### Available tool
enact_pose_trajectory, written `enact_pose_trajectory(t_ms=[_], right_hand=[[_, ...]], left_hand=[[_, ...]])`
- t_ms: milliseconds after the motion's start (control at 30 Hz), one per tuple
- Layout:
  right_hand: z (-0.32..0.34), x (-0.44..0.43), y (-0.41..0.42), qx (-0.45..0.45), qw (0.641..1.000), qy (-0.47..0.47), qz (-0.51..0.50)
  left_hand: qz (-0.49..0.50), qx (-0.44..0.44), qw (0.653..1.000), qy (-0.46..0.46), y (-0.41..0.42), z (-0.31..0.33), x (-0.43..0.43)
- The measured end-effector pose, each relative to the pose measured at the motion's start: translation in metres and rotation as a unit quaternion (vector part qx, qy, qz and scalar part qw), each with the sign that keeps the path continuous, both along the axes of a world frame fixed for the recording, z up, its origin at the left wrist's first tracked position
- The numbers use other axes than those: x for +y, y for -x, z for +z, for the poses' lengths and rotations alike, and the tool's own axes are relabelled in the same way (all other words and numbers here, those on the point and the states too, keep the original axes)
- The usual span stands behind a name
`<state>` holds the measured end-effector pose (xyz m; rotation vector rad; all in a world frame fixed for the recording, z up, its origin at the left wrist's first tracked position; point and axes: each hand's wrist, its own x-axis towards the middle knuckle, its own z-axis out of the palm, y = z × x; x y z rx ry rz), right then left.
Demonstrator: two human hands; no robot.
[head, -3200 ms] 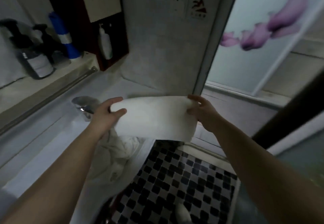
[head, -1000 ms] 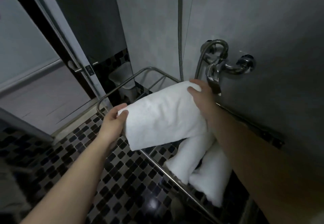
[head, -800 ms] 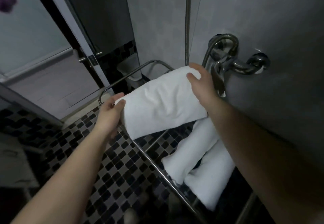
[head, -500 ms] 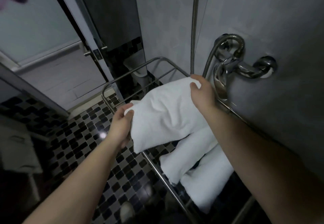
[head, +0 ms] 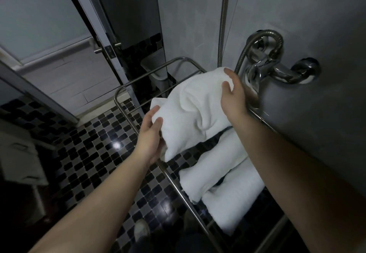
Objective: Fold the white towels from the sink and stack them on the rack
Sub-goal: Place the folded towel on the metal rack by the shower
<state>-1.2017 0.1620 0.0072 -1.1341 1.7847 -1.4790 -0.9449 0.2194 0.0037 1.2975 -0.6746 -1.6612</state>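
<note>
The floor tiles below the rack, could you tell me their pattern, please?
Floor tiles: black-and-grey mosaic checker, best in the head view.

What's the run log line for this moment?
step: stacking held towel on rack | left hand: grips near end | right hand: grips far end | already on rack: two folded towels

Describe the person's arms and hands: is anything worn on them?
The left hand and right hand are bare: no gloves, rings, watch or bracelet show. No sleeve shows on either arm up to the frame edge.
</note>
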Motion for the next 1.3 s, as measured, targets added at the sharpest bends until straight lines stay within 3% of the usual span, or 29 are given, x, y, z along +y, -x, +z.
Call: enact_pose_trajectory(t_ms=[233,400,533,767,867,967,1033,1100,1167,1300], right_hand=[[-0.03,-0.001,0.017,0.073,0.99,-0.111,0.038],[-0.049,0.005,0.042,0.151,0.96,-0.224,0.069],[-0.058,0.005,0.049,0.159,0.949,-0.258,0.089],[-0.043,-0.023,0.028,-0.02,0.99,-0.13,0.046],[-0.047,-0.022,0.028,0.029,0.989,-0.141,0.043],[-0.065,-0.015,0.038,0.107,0.973,-0.196,0.053],[-0.074,-0.01,0.042,0.108,0.975,-0.187,0.045],[-0.075,-0.008,0.044,0.096,0.972,-0.206,0.054],[-0.071,-0.008,0.05,0.1,0.95,-0.278,0.104],[-0.058,-0.008,0.067,0.19,0.853,-0.422,0.243]], left_hand=[[-0.085,-0.014,0.986,-0.146,0.008,-0.035,0.025],[-0.086,0.019,0.972,-0.22,0.015,-0.04,0.025],[-0.056,-0.007,0.979,-0.195,0.015,-0.04,0.023],[-0.039,-0.084,0.995,-0.031,0.001,-0.039,0.013],[-0.053,-0.15,0.986,-0.044,-0.004,-0.046,0.012],[-0.133,-0.223,0.962,-0.09,-0.009,-0.054,0.015],[-0.183,-0.291,0.936,-0.073,-0.009,-0.057,0.016],[-0.19,-0.305,0.931,-0.064,-0.007,-0.057,0.013],[-0.176,-0.289,0.939,-0.071,-0.006,-0.057,0.009],[-0.149,-0.282,0.946,-0.048,-0.01,-0.059,0.006]])
